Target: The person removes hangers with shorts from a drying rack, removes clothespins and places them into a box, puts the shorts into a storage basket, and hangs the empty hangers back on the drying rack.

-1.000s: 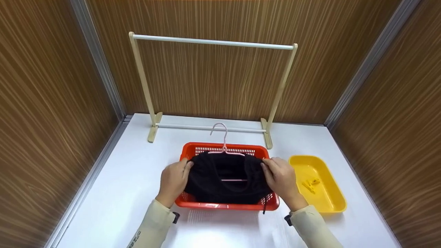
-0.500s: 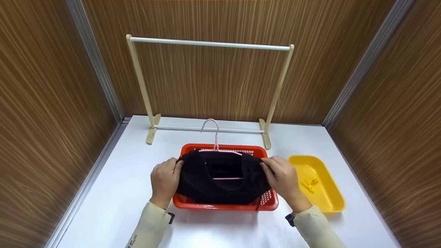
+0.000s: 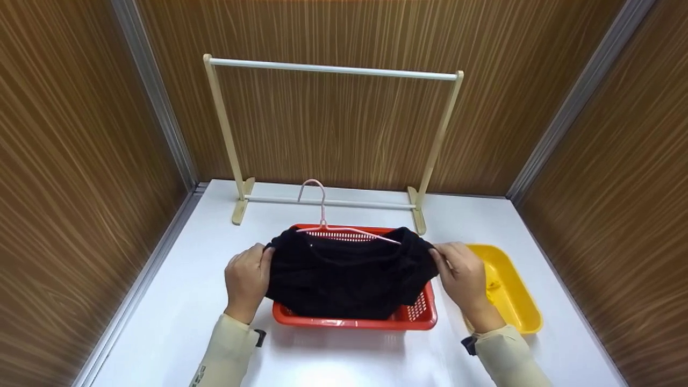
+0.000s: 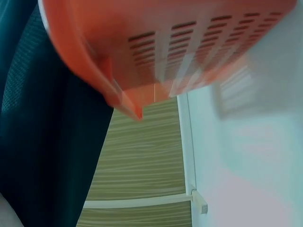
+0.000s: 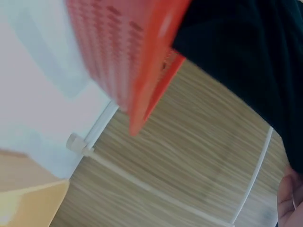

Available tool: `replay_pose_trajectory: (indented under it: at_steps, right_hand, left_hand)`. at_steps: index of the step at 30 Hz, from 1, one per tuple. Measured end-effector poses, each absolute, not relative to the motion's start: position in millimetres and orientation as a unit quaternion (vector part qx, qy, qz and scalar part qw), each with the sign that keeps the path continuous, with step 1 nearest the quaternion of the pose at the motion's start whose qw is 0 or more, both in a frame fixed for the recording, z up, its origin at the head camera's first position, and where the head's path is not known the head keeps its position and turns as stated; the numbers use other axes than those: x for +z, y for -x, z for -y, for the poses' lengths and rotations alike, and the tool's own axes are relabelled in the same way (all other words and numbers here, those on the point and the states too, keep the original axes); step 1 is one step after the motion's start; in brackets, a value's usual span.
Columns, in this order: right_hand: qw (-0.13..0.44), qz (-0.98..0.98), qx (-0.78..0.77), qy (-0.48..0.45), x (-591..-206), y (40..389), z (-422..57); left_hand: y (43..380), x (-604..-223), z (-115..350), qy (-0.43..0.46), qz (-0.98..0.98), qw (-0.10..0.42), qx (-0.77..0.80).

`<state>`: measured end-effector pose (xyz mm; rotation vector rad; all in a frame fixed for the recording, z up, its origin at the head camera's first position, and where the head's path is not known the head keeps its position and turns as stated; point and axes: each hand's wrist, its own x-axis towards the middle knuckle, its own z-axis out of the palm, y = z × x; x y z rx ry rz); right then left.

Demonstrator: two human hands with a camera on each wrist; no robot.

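One creased black cloth garment [image 3: 344,287]

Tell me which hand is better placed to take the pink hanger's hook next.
Probably the left hand: the hook of the pink hanger stands nearer to it than to the right hand. Both grip the black top, so either would need to let go.

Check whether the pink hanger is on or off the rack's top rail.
Off: in the head view, the pink hanger shows well below the top rail, with brown wall visible between them.
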<state>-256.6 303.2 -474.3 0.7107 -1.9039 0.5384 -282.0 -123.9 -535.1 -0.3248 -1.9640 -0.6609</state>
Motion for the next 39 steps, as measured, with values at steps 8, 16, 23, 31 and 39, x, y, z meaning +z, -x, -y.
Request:
replay_pose_trajectory:
  at_steps: [8,16,23,31,39]
  right_hand:
    - [0.494,0.788,0.221,-0.292,-484.7,254.8,-319.5]
    - [0.485,0.803,0.212,-0.274,-494.6,253.0,-330.5]
    - [0.490,0.805,0.218,-0.253,-500.9,251.6,-343.0]
    - [0.486,0.814,0.240,-0.208,-515.1,247.6,-352.6]
    - [0.464,0.814,0.301,-0.176,-525.7,249.5,-351.9]
  left_hand:
    - [282.6,-539.2,127.0,0.140,0.817,0.487,-0.276]
    - [282.5,-545.0,128.1,0.133,0.816,0.492,-0.273]
    - [279.7,-549.7,131.8,0.138,0.815,0.493,-0.272]
    - [279.7,-554.5,136.9,0.151,0.805,0.510,-0.264]
    - [278.4,-560.1,139.7,0.150,0.797,0.518,-0.273]
